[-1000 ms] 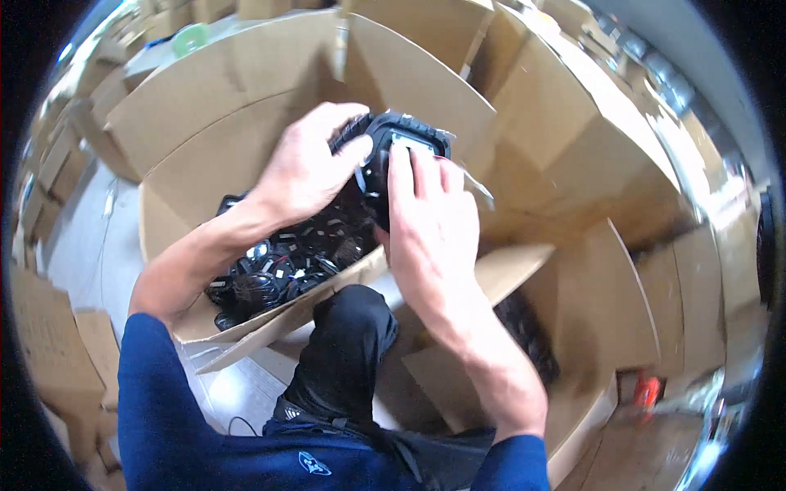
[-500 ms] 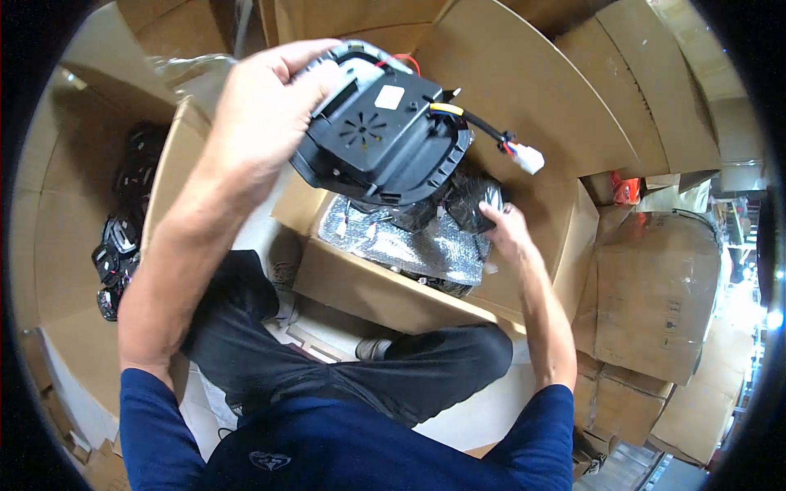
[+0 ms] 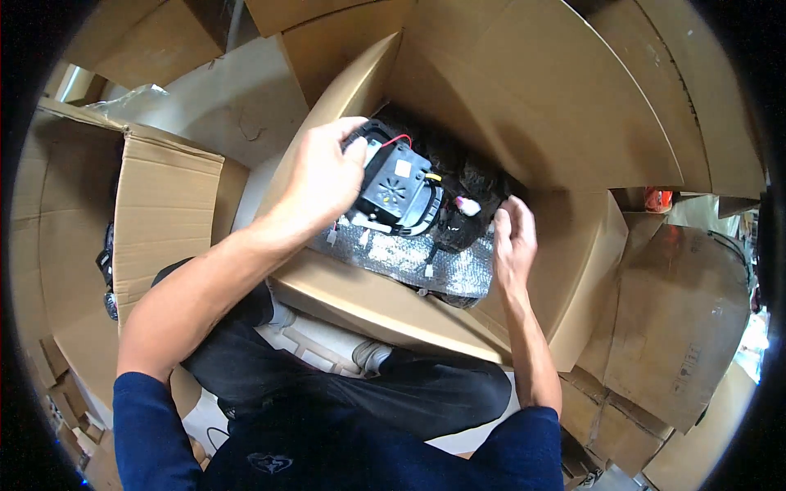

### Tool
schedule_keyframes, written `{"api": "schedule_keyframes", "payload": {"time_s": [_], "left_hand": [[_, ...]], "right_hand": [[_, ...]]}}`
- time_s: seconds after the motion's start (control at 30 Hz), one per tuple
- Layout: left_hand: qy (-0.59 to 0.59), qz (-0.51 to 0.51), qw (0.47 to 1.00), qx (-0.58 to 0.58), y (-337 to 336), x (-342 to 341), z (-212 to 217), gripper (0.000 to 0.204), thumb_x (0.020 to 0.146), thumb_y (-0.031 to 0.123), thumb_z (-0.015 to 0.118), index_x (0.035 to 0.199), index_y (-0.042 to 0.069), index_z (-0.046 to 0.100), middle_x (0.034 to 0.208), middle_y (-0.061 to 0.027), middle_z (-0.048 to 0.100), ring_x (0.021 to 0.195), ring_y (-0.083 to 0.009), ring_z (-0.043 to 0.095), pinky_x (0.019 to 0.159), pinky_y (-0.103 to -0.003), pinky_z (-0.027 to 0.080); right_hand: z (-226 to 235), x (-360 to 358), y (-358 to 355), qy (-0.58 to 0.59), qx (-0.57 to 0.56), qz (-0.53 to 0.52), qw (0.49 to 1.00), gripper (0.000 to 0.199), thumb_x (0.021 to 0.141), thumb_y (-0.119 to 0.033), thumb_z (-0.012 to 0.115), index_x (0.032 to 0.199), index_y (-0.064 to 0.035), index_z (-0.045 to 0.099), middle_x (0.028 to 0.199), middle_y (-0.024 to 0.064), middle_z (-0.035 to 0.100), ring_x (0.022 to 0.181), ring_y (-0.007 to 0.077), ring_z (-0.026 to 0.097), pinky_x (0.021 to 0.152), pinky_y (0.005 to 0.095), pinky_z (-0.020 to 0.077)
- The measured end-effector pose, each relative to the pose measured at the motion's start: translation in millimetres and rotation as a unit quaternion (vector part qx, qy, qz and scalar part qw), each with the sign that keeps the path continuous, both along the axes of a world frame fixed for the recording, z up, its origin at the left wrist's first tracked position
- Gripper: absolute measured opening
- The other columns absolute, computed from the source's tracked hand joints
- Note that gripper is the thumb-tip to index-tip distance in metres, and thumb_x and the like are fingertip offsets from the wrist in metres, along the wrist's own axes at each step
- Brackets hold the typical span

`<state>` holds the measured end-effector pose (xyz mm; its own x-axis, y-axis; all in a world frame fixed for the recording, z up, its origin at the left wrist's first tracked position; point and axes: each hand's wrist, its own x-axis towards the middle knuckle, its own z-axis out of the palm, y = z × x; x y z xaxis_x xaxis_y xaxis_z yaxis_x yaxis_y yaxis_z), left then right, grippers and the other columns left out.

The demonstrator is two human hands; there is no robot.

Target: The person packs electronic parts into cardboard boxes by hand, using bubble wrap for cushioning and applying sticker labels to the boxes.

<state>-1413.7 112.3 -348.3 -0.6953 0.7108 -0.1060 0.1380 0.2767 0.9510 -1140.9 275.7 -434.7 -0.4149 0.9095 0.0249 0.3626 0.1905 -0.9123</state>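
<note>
My left hand (image 3: pixel 321 182) grips one side of a black plastic housing (image 3: pixel 391 195), thumb and fingers closed on its rim. The housing has a round slotted vent, a small white label, a red wire and a cable ending in a white connector (image 3: pixel 468 206). It hangs over the inside of a large cardboard box (image 3: pixel 360 299). Below lie dark plastic-wrapped parts (image 3: pixel 458 233) and silver bubble wrap (image 3: pixel 393 254). My right hand (image 3: pixel 516 237) is beside these parts, near the box's right side, fingers stretched out and holding nothing I can see.
On the left stands another open cardboard box (image 3: pixel 168 213) with dark parts (image 3: pixel 106 262) partly visible inside. More closed cartons (image 3: pixel 663 319) are stacked at the right. The near wall of the middle box rises in front of my knees.
My left hand has lowered the black housing into the box. My right hand, earlier at a dark wrapped part, has come off it and opened. The view has shifted too.
</note>
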Motion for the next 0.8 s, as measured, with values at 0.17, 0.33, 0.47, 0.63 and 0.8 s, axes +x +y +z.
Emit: {"api": "schedule_keyframes", "payload": {"time_s": [0.17, 0.33, 0.47, 0.63, 0.8], "left_hand": [[0.011, -0.059, 0.994, -0.094, 8.7, 32.5, 9.2, 0.033, 0.094, 0.008, 0.056, 0.121, -0.007, 0.065, 0.101, -0.0266, 0.072, 0.097, -0.0312, 0.072, 0.090, -0.040, 0.054], [-0.071, -0.118, 0.984, -0.112, 3.8, 45.9, 7.8, 0.070, 0.100, 0.040, 0.061, 0.147, -0.008, 0.043, 0.136, -0.0280, 0.058, 0.109, -0.0300, 0.068, 0.095, -0.040, 0.054], [-0.060, -0.176, 0.977, -0.105, -8.9, 38.3, 14.0, 0.068, 0.100, 0.039, 0.060, 0.145, -0.008, 0.044, 0.134, -0.0287, 0.058, 0.110, -0.0280, 0.068, 0.094, -0.038, 0.054], [-0.094, -0.218, 0.967, -0.088, -10.9, 41.7, 10.0, 0.063, 0.101, 0.035, 0.058, 0.144, -0.009, 0.044, 0.135, -0.0293, 0.058, 0.113, -0.0300, 0.067, 0.094, -0.039, 0.054], [-0.088, -0.243, 0.960, -0.104, -14.4, 36.2, 17.3, 0.062, 0.102, 0.033, 0.056, 0.144, -0.010, 0.044, 0.137, -0.0306, 0.056, 0.113, -0.0312, 0.067, 0.096, -0.040, 0.053]], "right_hand": [[96.9, -62.3, -79.9, -0.145, 0.345, 0.312, 0.873, 0.066, 0.070, -0.002, 0.080, 0.131, 0.0018, 0.057, 0.127, 0.0224, 0.058, 0.111, 0.0376, 0.062, 0.095, 0.0426, 0.0526], [39.6, -11.7, -36.4, -0.128, 0.089, 0.134, 0.979, 0.043, 0.083, -0.012, 0.077, 0.121, 0.0018, 0.061, 0.107, 0.0178, 0.068, 0.092, 0.0278, 0.069, 0.082, 0.0383, 0.0571], [-27.8, 62.7, 44.3, -0.022, -0.252, -0.158, 0.954, 0.031, 0.096, -0.024, 0.072, 0.117, -0.0026, 0.065, 0.102, 0.0088, 0.072, 0.082, 0.0185, 0.068, 0.074, 0.0333, 0.0594], [-133.4, 126.4, 51.9, -0.010, -0.444, -0.227, 0.867, 0.030, 0.101, -0.028, 0.064, 0.115, -0.0019, 0.062, 0.106, 0.0111, 0.066, 0.094, 0.0214, 0.063, 0.075, 0.0377, 0.0639], [-131.1, 108.6, 24.6, -0.536, -0.054, -0.073, 0.839, 0.039, 0.095, -0.026, 0.068, 0.120, 0.0036, 0.059, 0.112, 0.0245, 0.065, 0.097, 0.0398, 0.068, 0.089, 0.0459, 0.0583]]}}
